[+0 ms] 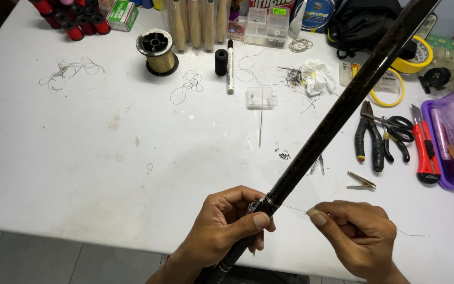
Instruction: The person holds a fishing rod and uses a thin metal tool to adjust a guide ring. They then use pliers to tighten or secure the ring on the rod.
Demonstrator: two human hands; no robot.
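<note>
Far beyond the left hand [222, 229], a green-and-white carton [122, 14]; farther right, a clear compartment box [267, 26] with green label.

A long dark rod [342, 110] (blackish, with a faint speckled sheen) slants from the lower middle up to the top right corner, raised above the white tabletop [80, 158]. Near its lower end sits a silvery metal ring, below which the shaft thickens. A fine pale thread [294, 209] runs taut from that ring rightward, its loose tail trailing farther right.
</note>
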